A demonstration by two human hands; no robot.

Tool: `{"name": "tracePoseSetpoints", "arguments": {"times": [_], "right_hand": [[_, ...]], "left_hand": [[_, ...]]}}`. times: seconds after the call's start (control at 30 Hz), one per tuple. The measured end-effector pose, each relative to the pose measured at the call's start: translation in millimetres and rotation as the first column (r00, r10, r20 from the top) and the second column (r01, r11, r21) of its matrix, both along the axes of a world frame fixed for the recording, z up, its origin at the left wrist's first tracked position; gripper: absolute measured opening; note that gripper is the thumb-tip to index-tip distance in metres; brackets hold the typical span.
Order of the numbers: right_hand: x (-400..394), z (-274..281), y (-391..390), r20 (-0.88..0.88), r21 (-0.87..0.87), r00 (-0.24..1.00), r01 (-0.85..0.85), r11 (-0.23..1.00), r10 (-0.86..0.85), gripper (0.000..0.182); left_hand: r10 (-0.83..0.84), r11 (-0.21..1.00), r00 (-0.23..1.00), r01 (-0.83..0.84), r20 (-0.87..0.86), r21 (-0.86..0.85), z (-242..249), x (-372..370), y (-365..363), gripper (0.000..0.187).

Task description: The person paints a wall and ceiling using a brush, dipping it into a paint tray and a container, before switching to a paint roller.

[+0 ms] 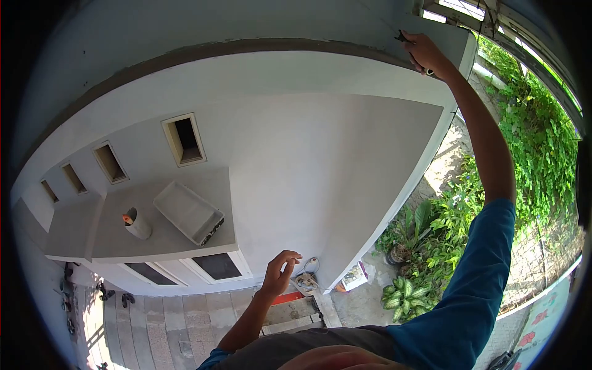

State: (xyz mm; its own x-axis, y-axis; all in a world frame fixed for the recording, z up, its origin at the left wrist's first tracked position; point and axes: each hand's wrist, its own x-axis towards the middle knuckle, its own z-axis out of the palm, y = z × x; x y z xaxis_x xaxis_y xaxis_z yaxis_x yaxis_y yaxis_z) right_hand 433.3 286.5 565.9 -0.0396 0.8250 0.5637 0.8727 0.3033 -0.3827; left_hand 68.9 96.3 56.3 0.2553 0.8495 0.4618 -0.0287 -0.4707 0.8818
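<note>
My right hand (pixel 425 52) is stretched up at the top right, by the dark band (pixel 351 48) along the top of the white wall. Its fingers are wrapped round a slim dark-handled tool (pixel 402 38). A dark tip shows past the fingers, and a round end with a hole (pixel 429 71) shows below the palm. What kind of tool it is, I cannot make out. Lower down, my left hand (pixel 280 272) hangs in front of the white wall (pixel 290 185), fingers loosely bent and apart, with nothing in it.
On a grey ledge at left lie a pale paint tray (pixel 188 211) and a white cup (pixel 137 223) with an orange-tipped item. Small square openings (pixel 185 139) pierce the wall. Green plants (pixel 404 296) grow at right. Below are a tiled floor (pixel 163 327) and a red object (pixel 287 298).
</note>
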Motion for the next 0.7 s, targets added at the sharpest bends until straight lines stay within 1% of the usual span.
{"name": "tracePoseSetpoints", "arguments": {"times": [0.07,0.13,0.17,0.2,0.23,0.27,0.3,0.33,0.4,0.43,0.47,0.5,0.57,0.7], "right_hand": [[-17,35,32,0.006,0.068,0.999,0.047,0.997,-0.048,0.047],[-21,83,71,0.017,0.102,1.000,-0.001,0.995,-0.001,0.042],[-28,98,78,0.017,0.095,1.000,-0.008,0.995,0.006,0.042],[-37,112,80,-0.107,0.008,0.990,0.096,0.995,-0.094,0.018],[-39,115,80,-0.224,-0.094,0.952,0.192,0.977,-0.209,0.031],[-31,101,74,-0.224,-0.104,0.950,0.199,0.974,-0.218,0.031],[-19,83,63,-0.084,-0.037,0.988,0.130,0.991,-0.132,0.021],[-13,63,49,0.063,0.019,0.997,0.049,0.999,-0.050,0.046],[-10,24,10,0.066,-0.020,0.995,0.073,0.997,-0.071,0.043],[-9,11,-9,0.107,-0.073,0.991,0.083,0.994,-0.075,0.046],[-7,-1,-24,0.145,-0.130,0.986,0.095,0.987,-0.076,0.049],[-8,-8,-35,0.146,-0.127,0.986,0.097,0.987,-0.078,0.049],[-9,-15,-50,0.132,-0.294,0.985,0.146,0.945,-0.112,0.055],[-12,-14,-44,0.117,-0.266,0.989,0.117,0.957,-0.089,0.056]], "left_hand": [[0.028,1.000,1.000,-0.028,-0.006,0.000,4,-7,-2,0.020],[0.063,0.998,0.998,-0.063,-0.004,0.004,1,-14,1,0.020],[0.084,0.996,0.996,-0.084,-0.009,0.005,-1,-16,1,0.020],[0.088,0.996,0.996,-0.088,-0.011,0.000,-1,-15,2,0.020],[0.089,0.996,0.996,-0.089,0.007,0.001,-1,-16,3,0.019],[0.083,0.997,0.996,-0.083,0.027,-0.001,-2,-15,1,0.019],[0.077,0.997,0.997,-0.077,0.011,-0.030,1,-13,0,0.019],[0.073,0.997,0.997,-0.073,0.013,-0.031,1,-12,0,0.019],[0.020,1.000,1.000,-0.020,-0.008,-0.012,0,-8,0,0.019],[0.016,1.000,1.000,-0.016,-0.006,-0.010,-1,-5,1,0.019],[0.002,1.000,1.000,-0.002,-0.014,-0.009,-2,-3,-1,0.023],[-0.009,1.000,1.000,0.009,-0.019,-0.003,-3,-1,-2,0.029],[-0.020,1.000,1.000,0.020,-0.021,0.004,-4,2,-4,0.030],[-0.023,1.000,1.000,0.023,-0.016,0.006,-2,1,-4,0.031]]}}
